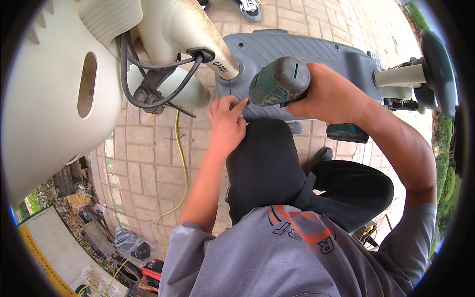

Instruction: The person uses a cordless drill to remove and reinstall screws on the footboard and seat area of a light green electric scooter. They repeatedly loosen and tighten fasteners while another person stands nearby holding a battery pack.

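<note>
My right hand grips a teal and black cordless drill from the side. Its battery shows below my wrist. The drill's nose points left toward the near edge of a ribbed grey plastic footboard on an electric scooter. At that edge, just beside the drill's front end, my left hand rests with bent fingers and the thumb side toward the tool. Whether a small screw or the bit lies between those fingertips is hidden. A cream steering column rises from the footboard's left end.
Black cables loop beside the cream front body panel. A yellow cord runs over the brick paving. Plastic-wrapped parts and a red case lie lower left. Another person's shoe stands beyond the scooter. At right is a scooter seat.
</note>
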### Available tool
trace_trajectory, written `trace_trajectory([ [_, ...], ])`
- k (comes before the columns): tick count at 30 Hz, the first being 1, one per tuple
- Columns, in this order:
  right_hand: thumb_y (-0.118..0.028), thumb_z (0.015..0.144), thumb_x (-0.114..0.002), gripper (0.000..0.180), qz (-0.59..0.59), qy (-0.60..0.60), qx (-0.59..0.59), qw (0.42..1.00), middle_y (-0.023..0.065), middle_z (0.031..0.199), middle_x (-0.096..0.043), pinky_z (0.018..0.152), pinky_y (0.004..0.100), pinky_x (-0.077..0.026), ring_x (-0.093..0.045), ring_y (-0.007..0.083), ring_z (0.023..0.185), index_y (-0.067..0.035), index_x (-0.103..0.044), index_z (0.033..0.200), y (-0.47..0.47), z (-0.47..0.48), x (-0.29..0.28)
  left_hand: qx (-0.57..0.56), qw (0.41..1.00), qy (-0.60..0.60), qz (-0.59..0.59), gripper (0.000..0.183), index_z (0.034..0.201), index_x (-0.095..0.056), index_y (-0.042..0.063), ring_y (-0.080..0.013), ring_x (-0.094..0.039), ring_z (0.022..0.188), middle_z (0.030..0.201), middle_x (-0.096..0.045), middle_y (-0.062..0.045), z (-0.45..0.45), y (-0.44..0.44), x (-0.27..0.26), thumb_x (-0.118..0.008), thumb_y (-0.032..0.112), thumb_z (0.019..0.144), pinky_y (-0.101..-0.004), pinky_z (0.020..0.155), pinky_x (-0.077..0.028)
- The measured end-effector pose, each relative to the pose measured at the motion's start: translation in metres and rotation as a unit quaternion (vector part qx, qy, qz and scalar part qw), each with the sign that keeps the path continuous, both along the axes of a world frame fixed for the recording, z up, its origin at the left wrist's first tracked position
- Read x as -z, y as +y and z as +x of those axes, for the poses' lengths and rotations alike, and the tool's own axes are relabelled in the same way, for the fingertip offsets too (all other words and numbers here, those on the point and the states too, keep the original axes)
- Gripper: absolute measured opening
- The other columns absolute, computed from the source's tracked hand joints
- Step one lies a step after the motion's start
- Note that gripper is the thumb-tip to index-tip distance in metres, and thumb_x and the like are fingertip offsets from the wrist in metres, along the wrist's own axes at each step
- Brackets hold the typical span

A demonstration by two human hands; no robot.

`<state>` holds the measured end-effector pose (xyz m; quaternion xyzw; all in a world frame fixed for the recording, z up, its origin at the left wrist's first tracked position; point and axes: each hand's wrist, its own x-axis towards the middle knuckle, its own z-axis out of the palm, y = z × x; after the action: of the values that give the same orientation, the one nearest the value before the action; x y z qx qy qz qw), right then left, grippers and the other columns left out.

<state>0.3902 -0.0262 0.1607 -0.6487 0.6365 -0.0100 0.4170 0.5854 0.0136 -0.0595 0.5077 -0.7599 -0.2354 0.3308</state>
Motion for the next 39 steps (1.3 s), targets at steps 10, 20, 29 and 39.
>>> trace_trajectory([
  [10, -0.013, 0.069, -0.067, 0.027, 0.021, -0.003, 0.004, 1.0, 0.02, 0.078, -0.067, 0.068, 0.0397, -0.054, -0.065, 0.0354, 0.073, 0.002, -0.065, 0.092, -0.003, -0.007, 0.004, -0.01, 1.0, 0.024, -0.006, 0.042, 0.11, -0.072, 0.01, -0.0289, -0.049, 0.111, 0.109, -0.058, -0.004, 0.001, 0.0, 0.006, -0.058, -0.002, 0.071, -0.0433, 0.097, -0.034],
  [20, -0.013, 0.071, -0.064, 0.03, -0.039, 0.04, -0.119, 0.991, 0.0229, 0.085, -0.068, 0.078, 0.0452, -0.053, -0.066, 0.0408, 0.085, 0.0, -0.063, 0.098, -0.002, 0.006, 0.006, -0.138, 0.925, 0.314, 0.166, 0.029, 0.109, -0.07, 0.004, -0.0304, -0.052, 0.113, 0.111, -0.06, -0.008, 0.018, -0.01, -0.004, -0.054, 0.0, 0.085, -0.0462, 0.1, -0.037],
  [29, -0.014, 0.071, -0.063, 0.03, -0.03, 0.083, -0.133, 0.987, 0.0226, 0.093, -0.069, 0.079, 0.044, -0.053, -0.067, 0.0377, 0.09, 0.002, -0.065, 0.096, -0.024, 0.016, -0.005, -0.371, 0.928, 0.047, -0.012, 0.05, 0.128, -0.051, -0.006, -0.0409, -0.052, 0.118, 0.124, -0.055, -0.03, -0.025, -0.057, 0.033, -0.041, 0.035, 0.102, -0.0451, 0.101, -0.039],
  [39, -0.011, 0.068, -0.065, 0.031, 0.005, 0.054, -0.116, 0.992, 0.0217, 0.082, -0.069, 0.072, 0.0427, -0.053, -0.067, 0.0371, 0.081, 0.003, -0.064, 0.096, -0.019, 0.016, -0.001, -0.268, 0.884, 0.276, 0.265, 0.07, 0.124, -0.056, -0.009, -0.0438, -0.055, 0.116, 0.123, -0.06, -0.029, -0.017, -0.051, 0.047, -0.029, 0.051, 0.102, -0.0441, 0.1, -0.04],
])
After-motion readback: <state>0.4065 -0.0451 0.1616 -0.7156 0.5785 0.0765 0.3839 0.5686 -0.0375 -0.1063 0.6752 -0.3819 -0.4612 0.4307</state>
